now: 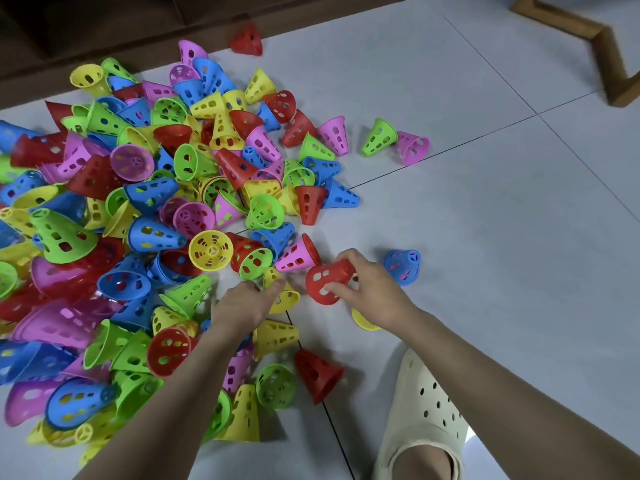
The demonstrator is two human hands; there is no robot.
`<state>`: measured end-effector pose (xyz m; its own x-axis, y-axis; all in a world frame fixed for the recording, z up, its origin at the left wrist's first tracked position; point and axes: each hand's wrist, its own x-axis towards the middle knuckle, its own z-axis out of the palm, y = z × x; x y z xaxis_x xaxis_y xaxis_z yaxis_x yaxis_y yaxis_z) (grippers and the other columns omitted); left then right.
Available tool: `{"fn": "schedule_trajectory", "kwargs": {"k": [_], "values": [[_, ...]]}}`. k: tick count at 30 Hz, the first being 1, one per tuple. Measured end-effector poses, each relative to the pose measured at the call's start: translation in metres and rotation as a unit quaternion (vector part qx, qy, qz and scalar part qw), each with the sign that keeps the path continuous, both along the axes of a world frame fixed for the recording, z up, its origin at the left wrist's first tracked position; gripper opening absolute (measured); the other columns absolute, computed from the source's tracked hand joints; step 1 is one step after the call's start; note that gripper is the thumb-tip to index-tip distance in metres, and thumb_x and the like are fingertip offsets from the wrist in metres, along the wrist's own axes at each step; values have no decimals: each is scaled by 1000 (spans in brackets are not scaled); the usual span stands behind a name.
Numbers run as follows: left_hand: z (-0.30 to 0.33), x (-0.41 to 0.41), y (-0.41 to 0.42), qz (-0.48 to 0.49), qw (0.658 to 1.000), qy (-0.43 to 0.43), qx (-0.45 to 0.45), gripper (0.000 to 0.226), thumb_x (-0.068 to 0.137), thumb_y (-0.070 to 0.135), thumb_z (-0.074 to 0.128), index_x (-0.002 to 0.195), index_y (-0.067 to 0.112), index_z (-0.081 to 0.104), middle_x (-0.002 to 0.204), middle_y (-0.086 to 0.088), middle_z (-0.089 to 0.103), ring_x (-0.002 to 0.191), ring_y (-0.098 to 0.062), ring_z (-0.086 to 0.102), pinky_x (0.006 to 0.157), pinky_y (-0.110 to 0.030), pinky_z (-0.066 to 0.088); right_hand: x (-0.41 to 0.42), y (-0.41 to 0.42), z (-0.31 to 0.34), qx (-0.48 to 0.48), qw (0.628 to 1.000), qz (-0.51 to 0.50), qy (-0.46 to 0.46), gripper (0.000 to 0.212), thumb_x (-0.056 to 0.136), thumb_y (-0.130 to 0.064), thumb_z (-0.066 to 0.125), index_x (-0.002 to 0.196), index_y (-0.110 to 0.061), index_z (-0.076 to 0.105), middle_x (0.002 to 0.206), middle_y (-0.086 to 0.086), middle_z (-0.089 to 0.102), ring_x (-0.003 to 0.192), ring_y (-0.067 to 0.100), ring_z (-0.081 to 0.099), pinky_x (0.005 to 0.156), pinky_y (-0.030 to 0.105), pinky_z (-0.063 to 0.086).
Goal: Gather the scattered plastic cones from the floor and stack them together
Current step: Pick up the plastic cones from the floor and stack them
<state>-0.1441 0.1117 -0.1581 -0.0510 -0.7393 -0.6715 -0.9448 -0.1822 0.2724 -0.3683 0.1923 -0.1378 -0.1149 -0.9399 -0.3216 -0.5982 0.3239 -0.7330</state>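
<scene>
My right grip (pixel 360 282) is curled round a red cone (pixel 327 280) just above the floor (pixel 485 237), while my left grip (pixel 244 303) reaches, fingers straight, onto a yellow cone (pixel 285 299) at the edge of the heap (pixel 138 202).

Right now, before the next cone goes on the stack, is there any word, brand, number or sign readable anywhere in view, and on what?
None: no readable text in this view.
Cones, such as the red cone in the right hand: only moulded holes, no lettering.
Cream clog: holes only, no visible brand.
Floor tiles and wooden furniture leg: unmarked.
</scene>
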Motion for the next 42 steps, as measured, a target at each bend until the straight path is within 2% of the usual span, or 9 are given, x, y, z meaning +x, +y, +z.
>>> {"fn": "schedule_trajectory", "kwargs": {"k": [4,7,11,14,22,26,30,35,42], "values": [[-3,-11,-5,23,1000,21,-1,67,73,83,45,79,19,63,88,-2,68,90,-28,63,98,-49,48,-15,25,16,-61,977,-169,-112,32,84,-26,80,108,-24,59,99,-3,69,95,13,67,87,29,53],[-3,-15,-3,33,999,19,-5,63,69,78,53,72,16,62,74,0,66,80,-25,64,93,-48,51,-33,41,29,-112,963,-231,-84,34,79,-27,84,107,-26,65,97,-13,72,92,5,69,83,20,51],[1,-17,4,19,999,33,-30,52,70,62,65,60,16,45,54,3,50,58,-21,55,59,-32,43,-49,53,39,-188,933,-303,-52,35,80,-20,84,108,-29,64,100,-19,69,93,-1,67,78,8,45],[4,-17,10,18,995,70,-63,45,68,56,67,66,16,47,60,1,54,61,-22,57,55,-31,39,-59,54,34,-201,914,-347,-61,33,86,-20,78,115,-25,61,108,-15,66,97,4,67,78,6,46],[27,-42,39,42,944,293,-146,22,80,37,79,91,27,62,80,11,66,73,-4,61,61,-22,44,-74,53,-14,-155,953,-261,8,36,87,-12,76,120,-14,63,115,4,60,104,16,62,94,31,53],[34,-65,62,25,931,346,-110,27,79,33,81,96,27,60,86,11,69,79,-5,63,71,-29,53,-72,51,-27,-121,965,-233,-6,37,83,-9,78,114,-24,66,112,1,58,102,16,63,94,35,54],[34,-83,87,-1,919,377,-112,36,76,36,78,102,29,54,91,9,68,86,-7,64,79,-31,53,-73,54,-40,-106,973,-202,30,40,81,-10,78,118,-19,68,118,1,56,107,17,60,97,43,53],[25,-101,102,-55,915,378,-132,44,80,33,79,113,34,50,105,16,63,98,-2,59,83,-19,49,-76,53,-38,-91,975,-204,9,40,81,-14,79,119,-22,68,117,-2,60,108,13,61,97,39,53],[-8,-105,96,-197,918,269,-213,48,81,33,75,123,24,53,114,2,64,102,-21,59,88,-36,50,-75,52,-32,-62,973,-221,-33,38,81,-13,78,115,-26,69,116,-2,61,106,13,62,96,37,53]]}}
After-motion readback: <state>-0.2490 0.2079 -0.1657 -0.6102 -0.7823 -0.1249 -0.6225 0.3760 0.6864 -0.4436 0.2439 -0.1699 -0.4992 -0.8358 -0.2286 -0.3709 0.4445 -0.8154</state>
